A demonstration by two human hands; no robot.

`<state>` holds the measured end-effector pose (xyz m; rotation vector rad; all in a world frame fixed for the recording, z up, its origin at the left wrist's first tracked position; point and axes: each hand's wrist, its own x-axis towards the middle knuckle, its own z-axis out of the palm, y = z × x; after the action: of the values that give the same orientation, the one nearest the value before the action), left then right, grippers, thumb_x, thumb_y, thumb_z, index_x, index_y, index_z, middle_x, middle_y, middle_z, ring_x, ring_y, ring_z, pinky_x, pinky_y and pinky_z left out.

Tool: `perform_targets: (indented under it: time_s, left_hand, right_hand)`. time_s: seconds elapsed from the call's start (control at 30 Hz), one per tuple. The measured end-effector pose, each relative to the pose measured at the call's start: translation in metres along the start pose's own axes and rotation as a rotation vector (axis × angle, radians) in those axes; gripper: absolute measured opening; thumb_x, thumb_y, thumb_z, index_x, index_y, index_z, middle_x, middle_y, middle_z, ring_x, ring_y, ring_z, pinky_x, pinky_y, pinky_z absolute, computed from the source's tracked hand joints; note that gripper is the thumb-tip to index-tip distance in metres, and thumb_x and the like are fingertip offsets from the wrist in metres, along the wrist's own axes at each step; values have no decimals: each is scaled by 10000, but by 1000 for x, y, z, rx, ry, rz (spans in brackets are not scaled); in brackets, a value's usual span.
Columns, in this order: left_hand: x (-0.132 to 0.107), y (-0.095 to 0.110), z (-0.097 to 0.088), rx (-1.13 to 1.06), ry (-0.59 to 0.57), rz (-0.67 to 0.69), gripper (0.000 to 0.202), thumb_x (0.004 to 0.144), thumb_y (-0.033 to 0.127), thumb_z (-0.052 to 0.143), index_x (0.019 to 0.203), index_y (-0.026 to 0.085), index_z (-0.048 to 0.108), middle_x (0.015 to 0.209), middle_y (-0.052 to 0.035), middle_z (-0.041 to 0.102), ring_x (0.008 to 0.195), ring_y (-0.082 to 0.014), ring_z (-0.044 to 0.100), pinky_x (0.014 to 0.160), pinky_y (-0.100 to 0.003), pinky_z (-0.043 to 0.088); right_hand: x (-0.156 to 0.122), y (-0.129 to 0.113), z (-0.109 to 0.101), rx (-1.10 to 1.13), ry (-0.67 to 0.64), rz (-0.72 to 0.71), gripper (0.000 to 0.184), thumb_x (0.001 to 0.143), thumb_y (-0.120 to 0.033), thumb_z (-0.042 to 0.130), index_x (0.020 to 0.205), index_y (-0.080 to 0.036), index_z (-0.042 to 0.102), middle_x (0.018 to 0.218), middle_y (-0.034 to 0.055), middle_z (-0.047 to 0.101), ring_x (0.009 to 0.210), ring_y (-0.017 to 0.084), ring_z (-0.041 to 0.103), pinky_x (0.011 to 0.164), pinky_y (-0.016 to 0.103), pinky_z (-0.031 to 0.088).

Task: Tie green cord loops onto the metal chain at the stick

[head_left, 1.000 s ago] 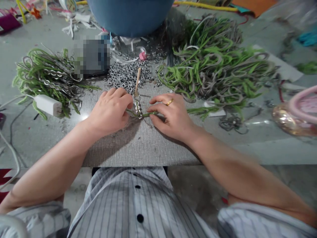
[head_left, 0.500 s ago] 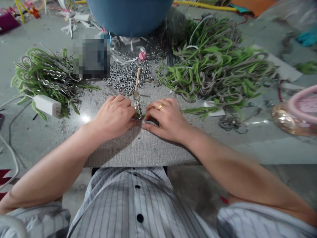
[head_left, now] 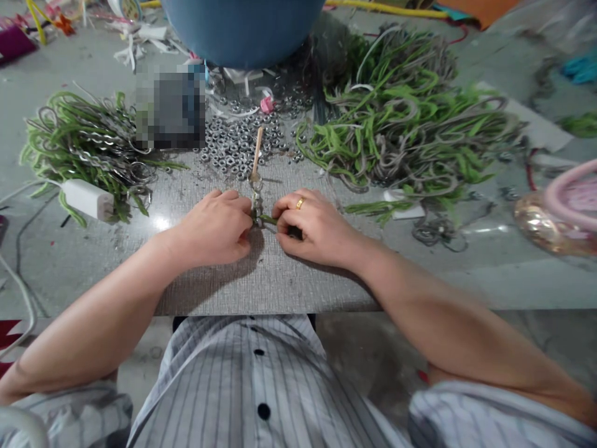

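Observation:
My left hand (head_left: 215,227) and my right hand (head_left: 311,225) meet at the middle of the grey mat (head_left: 261,274), both with fingers curled in a pinch. Between them runs a short green cord (head_left: 267,219), which both hands grip. A short row of metal nuts (head_left: 255,200) is threaded just above the cord, at the foot of a thin wooden stick (head_left: 257,154) that leans away from me. A gold ring sits on my right hand.
A heap of loose metal nuts (head_left: 237,146) lies beyond the stick. Green and grey cord piles sit at left (head_left: 88,143) and right (head_left: 401,118). A blue tub (head_left: 242,28) stands behind, a white charger (head_left: 86,198) at left, a pink object (head_left: 566,202) at right.
Both hands have drawn slightly closer to me and nearer each other. The green cord that stretched out under my right hand is now mostly tucked into its fingers.

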<state>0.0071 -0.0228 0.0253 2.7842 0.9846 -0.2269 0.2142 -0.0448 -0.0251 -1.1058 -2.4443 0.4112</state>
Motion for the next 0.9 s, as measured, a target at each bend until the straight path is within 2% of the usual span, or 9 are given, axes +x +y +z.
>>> perform_targets:
  time_s: [0.27,0.4,0.5,0.57,0.63,0.7,0.77,0.9]
  left_hand:
    - [-1,0,-2,-41,-77,6,186,752,206,475,638,159,615,925,-92,640,915,-247,562,853,-415,421]
    - [-2,-1,-3,-55,-78,10,171,747,192,485,639,164,614,899,-83,635,897,-239,565,834,-396,422]
    - [-2,-3,-5,-86,-53,0,186,788,234,488,673,165,618,816,-71,618,792,-207,567,777,-364,426]
    - [-2,-4,-6,-151,-28,-43,213,828,286,480,721,161,615,799,-65,610,698,-171,554,704,-327,429]
    - [-1,-5,-5,-212,42,-119,207,848,292,466,805,155,614,854,-72,619,679,-157,559,663,-303,429]
    - [0,-6,-2,-242,134,-182,191,844,255,464,904,147,610,935,-89,626,744,-170,590,684,-298,444]
    - [1,-7,1,-255,173,-207,212,832,221,471,978,139,602,987,-102,633,827,-192,614,731,-306,460]
    - [4,-6,6,-256,123,-281,237,840,240,480,1022,154,606,982,-92,669,879,-215,635,757,-314,473]
  right_hand:
    - [1,-2,-6,41,-63,-26,140,764,-177,526,626,-197,539,973,87,658,929,234,546,839,387,371]
    - [0,-1,-4,40,-69,-34,134,780,-188,526,647,-199,541,983,90,663,933,236,552,833,388,370]
    - [0,0,-3,78,-27,-16,162,845,-286,539,707,-203,539,969,89,660,917,229,555,844,385,371]
    - [0,-1,-2,126,8,28,204,891,-368,517,770,-205,540,935,83,658,882,215,563,823,364,382]
    - [2,-2,-1,150,34,102,205,917,-394,489,869,-205,552,906,71,661,830,199,571,776,339,387]
    - [4,-3,1,135,49,164,216,925,-390,487,985,-197,563,887,62,671,791,192,581,748,328,381]
    - [7,-3,4,101,50,175,260,920,-394,510,1054,-182,576,861,58,683,786,198,601,764,334,373]
    - [10,-2,10,26,30,140,192,924,-334,520,957,-182,632,809,53,706,779,207,632,798,349,356]
